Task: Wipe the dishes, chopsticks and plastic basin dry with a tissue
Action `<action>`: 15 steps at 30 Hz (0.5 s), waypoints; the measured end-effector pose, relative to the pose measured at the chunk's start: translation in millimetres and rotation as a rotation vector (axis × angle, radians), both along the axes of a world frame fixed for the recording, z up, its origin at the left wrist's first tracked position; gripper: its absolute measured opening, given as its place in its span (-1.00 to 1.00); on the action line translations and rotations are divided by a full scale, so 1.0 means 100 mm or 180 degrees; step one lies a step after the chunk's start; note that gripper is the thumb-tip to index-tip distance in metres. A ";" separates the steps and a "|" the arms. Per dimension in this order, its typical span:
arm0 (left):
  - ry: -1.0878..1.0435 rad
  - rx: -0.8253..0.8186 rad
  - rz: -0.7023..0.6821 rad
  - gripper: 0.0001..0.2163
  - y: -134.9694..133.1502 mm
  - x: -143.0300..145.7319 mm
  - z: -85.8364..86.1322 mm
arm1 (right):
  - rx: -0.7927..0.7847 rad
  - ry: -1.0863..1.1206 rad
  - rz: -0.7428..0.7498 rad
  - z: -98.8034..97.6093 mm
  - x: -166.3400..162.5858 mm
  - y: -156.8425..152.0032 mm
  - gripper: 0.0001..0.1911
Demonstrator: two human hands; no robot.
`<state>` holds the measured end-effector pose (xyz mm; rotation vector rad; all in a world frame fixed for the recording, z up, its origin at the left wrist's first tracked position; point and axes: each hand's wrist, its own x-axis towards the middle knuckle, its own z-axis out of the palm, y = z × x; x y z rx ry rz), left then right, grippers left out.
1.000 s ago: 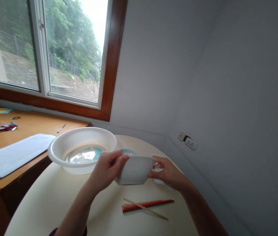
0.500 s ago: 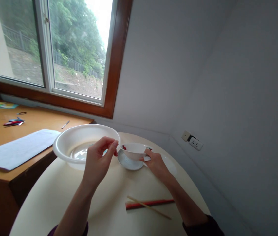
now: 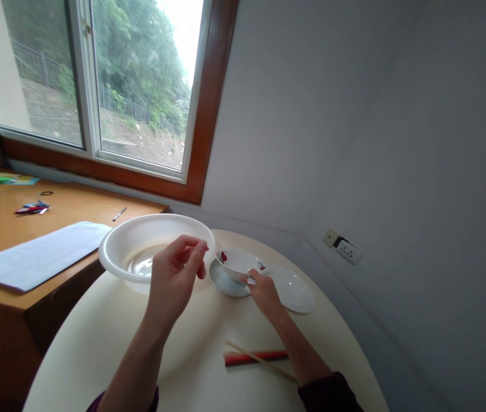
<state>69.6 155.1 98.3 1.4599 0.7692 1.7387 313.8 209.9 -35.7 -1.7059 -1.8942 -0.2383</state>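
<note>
My right hand grips the near right rim of a white bowl with red and dark printed motifs inside. This bowl is tilted slightly toward me, above a second whitish bowl or dish on the round table; whether they touch is hidden. A small white piece shows by the right fingers, its kind unclear. My left hand is raised in front of the large white basin, left of the bowl, thumb and fingertips pinched together. Anything between those fingertips is too small to make out.
A white plate lies right of the bowls. Nearer me, light chopsticks cross a red stick-like thing on the round table. At left, a wooden desk bears a white sheet and pens.
The view has shifted slightly, moving the scene right. My right hand has moved a little left and turned the bowl, showing more of its inside and the plate. My left hand stays pinched.
</note>
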 end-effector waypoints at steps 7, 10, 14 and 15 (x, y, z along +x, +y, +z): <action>-0.0101 -0.0006 -0.0071 -0.86 0.02 -0.03 -0.02 | -0.0034 -0.0225 -0.0087 -0.23 -0.04 0.03 -0.88; -0.0142 -0.0006 -0.0106 -0.86 0.01 -0.02 -0.01 | -0.0054 -0.0277 -0.0123 -0.27 -0.05 0.03 -0.88; -0.0132 -0.0043 -0.0119 -0.87 0.01 -0.01 -0.01 | -0.0100 -0.0326 -0.0152 -0.30 -0.05 0.04 -0.89; -0.0116 -0.0054 -0.0116 -0.87 0.01 0.00 -0.01 | -0.0114 -0.0329 -0.0164 -0.31 -0.05 0.04 -0.89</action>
